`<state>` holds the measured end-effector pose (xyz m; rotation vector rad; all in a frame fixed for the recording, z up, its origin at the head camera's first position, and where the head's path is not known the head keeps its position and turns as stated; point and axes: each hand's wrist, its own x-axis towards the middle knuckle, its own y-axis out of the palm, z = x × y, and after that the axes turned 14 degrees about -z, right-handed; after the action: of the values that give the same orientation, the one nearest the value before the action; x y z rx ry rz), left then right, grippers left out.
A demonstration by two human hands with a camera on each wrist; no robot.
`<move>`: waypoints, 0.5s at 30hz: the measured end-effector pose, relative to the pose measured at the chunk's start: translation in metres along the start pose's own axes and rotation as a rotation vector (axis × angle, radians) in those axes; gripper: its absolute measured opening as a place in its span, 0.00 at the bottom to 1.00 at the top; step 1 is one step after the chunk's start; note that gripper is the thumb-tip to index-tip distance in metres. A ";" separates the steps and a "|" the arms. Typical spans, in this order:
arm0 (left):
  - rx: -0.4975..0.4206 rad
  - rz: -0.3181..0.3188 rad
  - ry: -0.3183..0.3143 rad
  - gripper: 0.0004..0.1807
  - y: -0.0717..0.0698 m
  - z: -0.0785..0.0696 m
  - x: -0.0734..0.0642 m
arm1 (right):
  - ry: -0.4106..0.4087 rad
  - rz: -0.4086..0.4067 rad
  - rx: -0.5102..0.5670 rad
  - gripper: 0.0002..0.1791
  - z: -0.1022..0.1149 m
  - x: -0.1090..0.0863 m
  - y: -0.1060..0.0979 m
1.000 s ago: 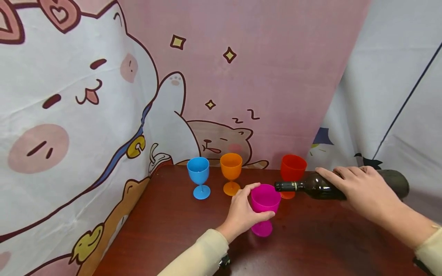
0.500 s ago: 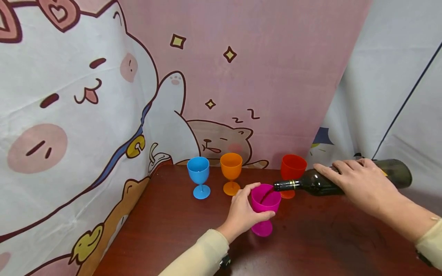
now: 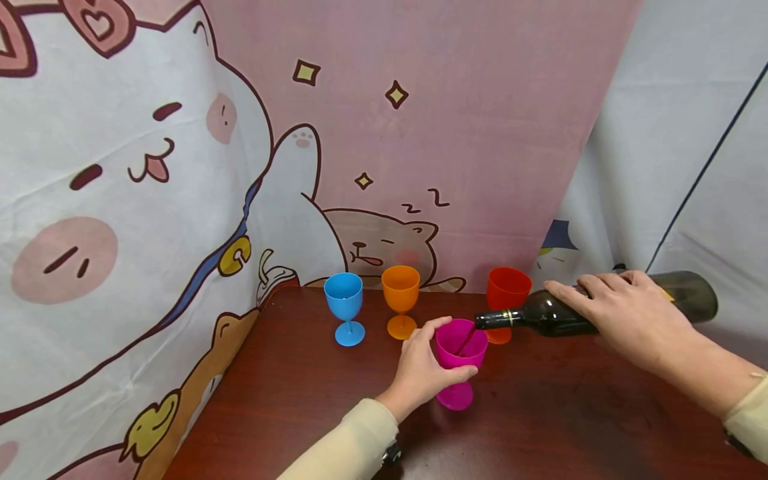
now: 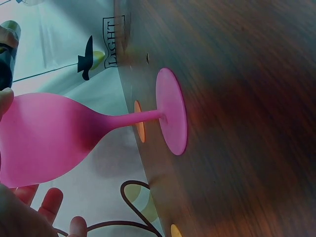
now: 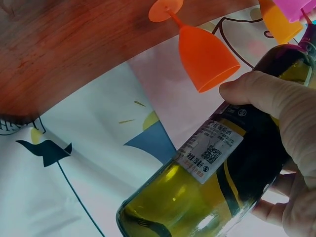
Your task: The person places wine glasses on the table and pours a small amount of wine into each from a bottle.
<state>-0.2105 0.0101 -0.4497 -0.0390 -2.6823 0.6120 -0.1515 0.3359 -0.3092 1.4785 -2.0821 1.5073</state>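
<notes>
Our right hand [image 3: 636, 320] wraps bottle [image 3: 555, 317], left hand [image 3: 420, 367] cups pink goblet [image 3: 461, 361]; tipping steeper, we could splash dark liquid [image 3: 467, 340] out

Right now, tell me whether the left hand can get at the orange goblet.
Probably not: the left hand grips the pink goblet, into which dark liquid runs from the bottle. Were it free, the orange goblet looks close, with nothing visible standing between.
</notes>
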 end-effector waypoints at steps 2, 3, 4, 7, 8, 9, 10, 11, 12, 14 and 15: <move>-0.003 0.000 -0.001 0.48 0.000 0.000 0.000 | -0.001 0.010 -0.004 0.53 0.000 0.001 -0.001; -0.003 0.001 -0.002 0.48 0.000 0.000 0.000 | -0.001 0.017 -0.005 0.53 0.000 0.001 -0.001; -0.003 0.002 -0.004 0.48 0.000 0.000 0.000 | -0.002 0.022 -0.006 0.53 0.000 0.002 -0.001; -0.003 0.000 -0.003 0.48 0.001 0.001 0.000 | -0.007 0.032 -0.009 0.55 0.000 0.004 -0.002; -0.003 0.001 -0.005 0.48 0.000 0.001 0.000 | -0.008 0.035 -0.010 0.55 0.000 0.004 -0.002; -0.004 0.001 -0.005 0.48 0.001 0.001 0.000 | -0.008 0.039 -0.011 0.55 0.000 0.004 -0.002; -0.005 0.001 -0.005 0.48 0.001 0.002 0.000 | -0.009 0.042 -0.011 0.55 0.001 0.005 -0.002; -0.007 0.002 -0.005 0.48 0.001 0.002 0.000 | -0.010 0.044 -0.012 0.55 0.001 0.005 -0.002; -0.007 0.002 -0.005 0.48 0.001 0.002 0.001 | -0.009 0.047 -0.012 0.55 0.001 0.006 -0.002; -0.008 0.004 -0.007 0.48 0.001 0.002 0.001 | -0.010 0.048 -0.013 0.54 0.002 0.006 -0.002; -0.009 0.003 -0.009 0.48 0.001 0.003 0.001 | -0.008 0.046 -0.011 0.54 0.003 0.007 -0.002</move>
<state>-0.2122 0.0098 -0.4519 -0.0431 -2.6941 0.6021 -0.1520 0.3298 -0.3050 1.4453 -2.1396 1.5063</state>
